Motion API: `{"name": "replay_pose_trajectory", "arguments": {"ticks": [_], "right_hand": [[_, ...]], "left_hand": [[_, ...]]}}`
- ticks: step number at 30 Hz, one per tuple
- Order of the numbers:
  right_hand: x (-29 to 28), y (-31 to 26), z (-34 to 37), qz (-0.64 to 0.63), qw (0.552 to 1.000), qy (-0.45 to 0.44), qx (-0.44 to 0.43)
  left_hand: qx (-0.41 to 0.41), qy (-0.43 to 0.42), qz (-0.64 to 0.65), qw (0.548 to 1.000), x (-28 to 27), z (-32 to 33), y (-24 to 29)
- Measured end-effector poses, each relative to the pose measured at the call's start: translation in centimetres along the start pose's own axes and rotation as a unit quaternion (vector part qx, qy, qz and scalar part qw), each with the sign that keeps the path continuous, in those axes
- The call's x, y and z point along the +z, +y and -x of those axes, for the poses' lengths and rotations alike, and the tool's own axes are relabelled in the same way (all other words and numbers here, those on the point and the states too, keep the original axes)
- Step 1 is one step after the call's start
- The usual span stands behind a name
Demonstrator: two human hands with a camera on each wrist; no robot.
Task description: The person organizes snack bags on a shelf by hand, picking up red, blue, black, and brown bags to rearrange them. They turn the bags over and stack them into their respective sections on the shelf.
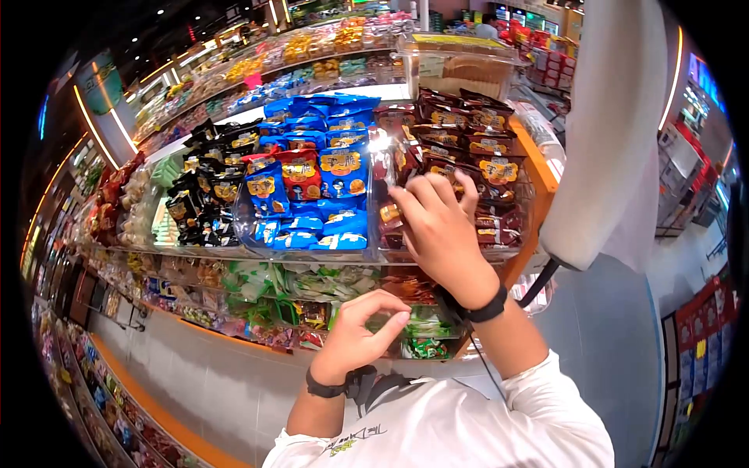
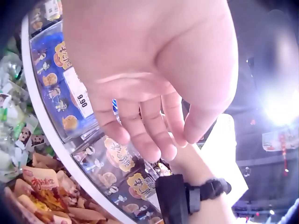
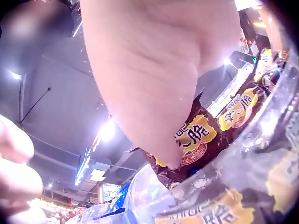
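My right hand (image 1: 443, 222) is over a clear bin (image 1: 511, 253) of dark brown snack packets (image 1: 499, 170), its fingers curled down among them. In the right wrist view, the thumb lies across the front of one brown snack packet (image 3: 205, 135) with yellow lettering, and the hand pinches it; the other fingers are hidden behind the palm. In the head view a brown packet (image 1: 391, 215) shows just left of those fingers. My left hand (image 1: 360, 331) hangs in front of the shelf with loosely bent fingers and holds nothing. Its palm (image 2: 149, 51) fills the left wrist view.
Blue packets (image 1: 341, 168), with a red packet (image 1: 300, 173) among them, fill the neighbouring bin; black packets (image 1: 207, 195) stand further left. Below are green-and-clear bags (image 1: 328, 281). A clear lidded box (image 1: 460, 66) stands behind, and a white post-like shape (image 1: 608, 140) rises at right.
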State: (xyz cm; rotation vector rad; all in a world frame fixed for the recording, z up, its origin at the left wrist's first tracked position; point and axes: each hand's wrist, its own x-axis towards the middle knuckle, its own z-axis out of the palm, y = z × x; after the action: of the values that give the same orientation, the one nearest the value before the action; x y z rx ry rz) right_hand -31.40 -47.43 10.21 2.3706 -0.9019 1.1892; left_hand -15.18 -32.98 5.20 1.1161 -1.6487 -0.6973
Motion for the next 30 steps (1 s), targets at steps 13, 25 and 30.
{"name": "replay_pose_trajectory", "arguments": {"ticks": [13, 25, 30], "right_hand": [[-5.0, 0.2, 4.2, -0.262, 0.959, -0.034, -0.105], [-2.8, 4.1, -2.1, 0.0, 0.988, -0.058, 0.14], [-2.7, 4.0, -3.6, 0.013, 0.989, -0.125, 0.079]], "left_hand": [[0.23, 0.121, -0.23, 0.938, -0.3, -5.6, -1.3], [0.095, 0.07, 0.122, 0.986, -9.9, -0.1, -7.6], [0.085, 0.049, 0.143, 0.985, -12.9, 0.0, -10.1]]}}
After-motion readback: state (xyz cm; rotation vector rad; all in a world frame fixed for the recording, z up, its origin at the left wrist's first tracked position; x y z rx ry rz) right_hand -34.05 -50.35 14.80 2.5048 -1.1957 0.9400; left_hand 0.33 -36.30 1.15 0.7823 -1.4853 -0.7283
